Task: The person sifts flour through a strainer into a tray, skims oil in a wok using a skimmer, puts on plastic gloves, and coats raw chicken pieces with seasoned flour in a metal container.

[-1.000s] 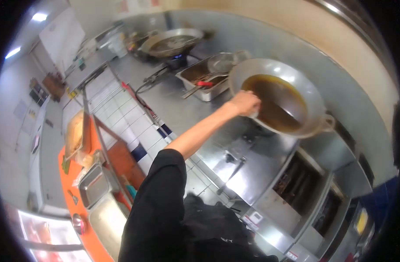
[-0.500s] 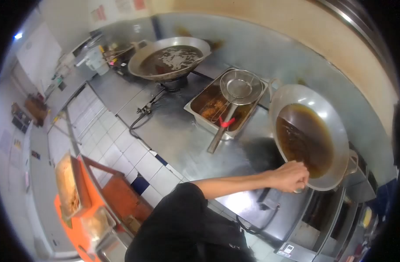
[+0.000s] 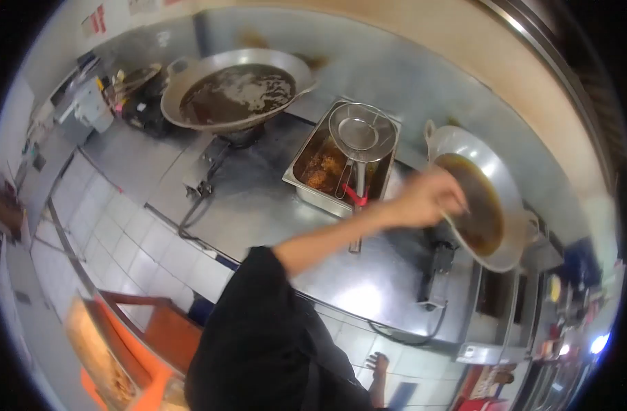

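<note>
Two round metal woks (image 3: 511, 198), our left hand (image 3: 431, 198) at one's rim.
We cannot tell its blurred grip; our right hand (image 3: 378, 362) is open. Between the woks, our forearm (image 3: 327, 241) crosses the handle of a mesh strainer (image 3: 360, 133) on a rectangular steel pan (image 3: 315, 196).

Counter (image 3: 259, 188): glossy metal. Strainer (image 3: 361, 133): metal mesh. Rectangular tray (image 3: 322, 200): shiny metal. Sleeve (image 3: 248, 322): matt cloth.
</note>
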A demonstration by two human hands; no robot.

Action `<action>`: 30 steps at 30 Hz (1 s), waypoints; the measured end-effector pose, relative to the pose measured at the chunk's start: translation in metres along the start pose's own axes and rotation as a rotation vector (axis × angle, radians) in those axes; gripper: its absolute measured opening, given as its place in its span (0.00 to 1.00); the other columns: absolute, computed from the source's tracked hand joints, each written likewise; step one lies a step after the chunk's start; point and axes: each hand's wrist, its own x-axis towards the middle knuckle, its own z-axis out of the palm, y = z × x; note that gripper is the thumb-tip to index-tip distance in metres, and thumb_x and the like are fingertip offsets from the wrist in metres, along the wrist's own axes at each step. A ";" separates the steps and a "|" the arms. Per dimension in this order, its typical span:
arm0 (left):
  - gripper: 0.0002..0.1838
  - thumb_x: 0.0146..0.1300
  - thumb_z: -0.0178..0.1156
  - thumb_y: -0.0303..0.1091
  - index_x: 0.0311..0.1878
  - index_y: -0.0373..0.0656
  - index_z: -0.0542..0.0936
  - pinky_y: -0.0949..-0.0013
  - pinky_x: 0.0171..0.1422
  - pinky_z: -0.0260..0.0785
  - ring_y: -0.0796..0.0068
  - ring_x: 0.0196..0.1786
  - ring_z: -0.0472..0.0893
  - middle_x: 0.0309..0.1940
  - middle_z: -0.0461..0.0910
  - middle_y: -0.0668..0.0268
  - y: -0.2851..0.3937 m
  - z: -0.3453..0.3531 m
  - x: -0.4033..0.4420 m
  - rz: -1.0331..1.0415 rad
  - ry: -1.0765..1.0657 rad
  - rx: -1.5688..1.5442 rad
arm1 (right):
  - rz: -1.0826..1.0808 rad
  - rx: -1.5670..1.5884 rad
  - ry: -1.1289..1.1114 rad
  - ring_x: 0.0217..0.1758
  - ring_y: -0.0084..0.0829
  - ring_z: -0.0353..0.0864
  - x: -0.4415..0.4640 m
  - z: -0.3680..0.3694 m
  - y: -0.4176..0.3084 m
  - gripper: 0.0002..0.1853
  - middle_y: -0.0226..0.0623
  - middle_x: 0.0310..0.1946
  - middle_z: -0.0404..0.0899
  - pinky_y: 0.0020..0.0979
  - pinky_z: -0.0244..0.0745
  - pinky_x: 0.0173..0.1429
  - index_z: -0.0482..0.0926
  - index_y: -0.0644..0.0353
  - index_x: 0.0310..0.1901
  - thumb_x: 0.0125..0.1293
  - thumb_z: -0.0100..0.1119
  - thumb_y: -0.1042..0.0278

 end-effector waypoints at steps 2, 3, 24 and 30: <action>0.08 0.57 0.64 0.29 0.40 0.41 0.82 0.66 0.46 0.71 0.65 0.39 0.80 0.34 0.81 0.62 0.052 -0.123 -0.026 -0.136 0.198 0.342 | -0.086 0.054 -0.020 0.36 0.44 0.85 0.021 0.018 0.037 0.32 0.45 0.41 0.81 0.42 0.83 0.33 0.73 0.59 0.53 0.60 0.62 0.39; 0.08 0.64 0.60 0.31 0.44 0.39 0.80 0.70 0.48 0.73 0.71 0.42 0.82 0.37 0.82 0.61 0.065 -0.220 -0.049 -0.247 0.490 0.545 | -0.097 0.138 0.003 0.36 0.43 0.85 0.002 0.066 0.061 0.32 0.45 0.41 0.81 0.42 0.83 0.34 0.72 0.59 0.54 0.60 0.61 0.38; 0.11 0.55 0.68 0.36 0.37 0.39 0.86 0.70 0.39 0.71 0.78 0.31 0.80 0.25 0.84 0.64 -0.041 -0.564 -0.112 -0.743 -0.311 0.683 | 0.244 0.188 0.029 0.31 0.38 0.82 -0.180 0.298 0.219 0.17 0.39 0.35 0.81 0.37 0.76 0.30 0.75 0.56 0.47 0.68 0.49 0.53; 0.12 0.55 0.66 0.40 0.38 0.44 0.86 0.62 0.45 0.72 0.63 0.38 0.83 0.30 0.85 0.61 -0.026 -0.558 -0.109 -0.761 -0.385 0.771 | 0.039 0.163 0.034 0.32 0.37 0.81 -0.140 0.356 0.171 0.17 0.39 0.37 0.81 0.37 0.75 0.30 0.75 0.55 0.48 0.68 0.48 0.51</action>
